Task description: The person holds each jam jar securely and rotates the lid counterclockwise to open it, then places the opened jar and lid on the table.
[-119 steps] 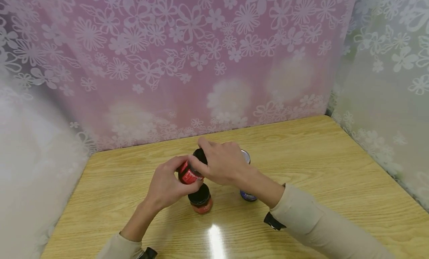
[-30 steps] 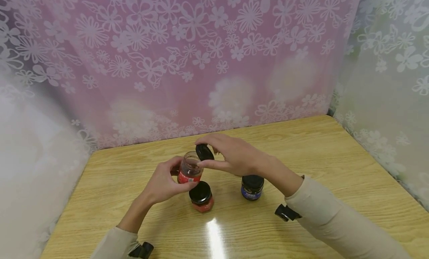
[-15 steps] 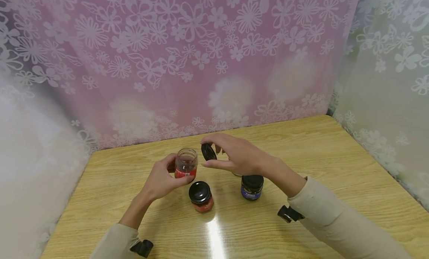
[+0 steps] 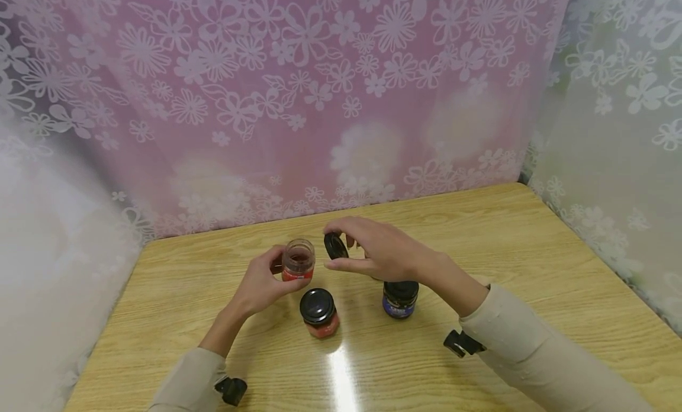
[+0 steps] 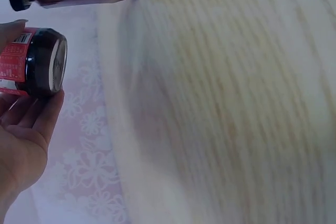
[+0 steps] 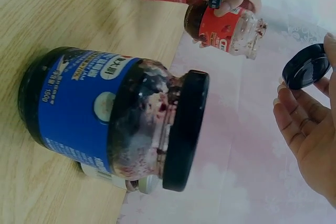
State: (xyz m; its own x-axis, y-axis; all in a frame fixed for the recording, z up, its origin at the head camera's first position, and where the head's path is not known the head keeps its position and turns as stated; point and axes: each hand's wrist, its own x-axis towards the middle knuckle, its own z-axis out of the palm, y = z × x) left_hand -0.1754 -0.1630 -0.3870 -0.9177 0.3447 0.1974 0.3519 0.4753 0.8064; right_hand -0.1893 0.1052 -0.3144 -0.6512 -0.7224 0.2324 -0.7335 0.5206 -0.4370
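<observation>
The left hand point(image 4: 263, 285) grips one smeared, open, red-labelled clear glass jar point(image 4: 298, 263) above the wooden table point(image 4: 165, 293); the right hand point(image 4: 391, 251) pinches one round black lid point(image 4: 336, 246). Nearer stand one black-capped red glass jar point(image 4: 318, 311) and, right, one black-capped blue-labelled glass jar point(image 4: 399, 301); behind, one pale-lidded container point(image 6: 148, 184).

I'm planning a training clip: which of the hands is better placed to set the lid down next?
Probably the right hand: it pinches the lid, held apart from the open jar. The left hand is occupied, gripping the open jar.
</observation>
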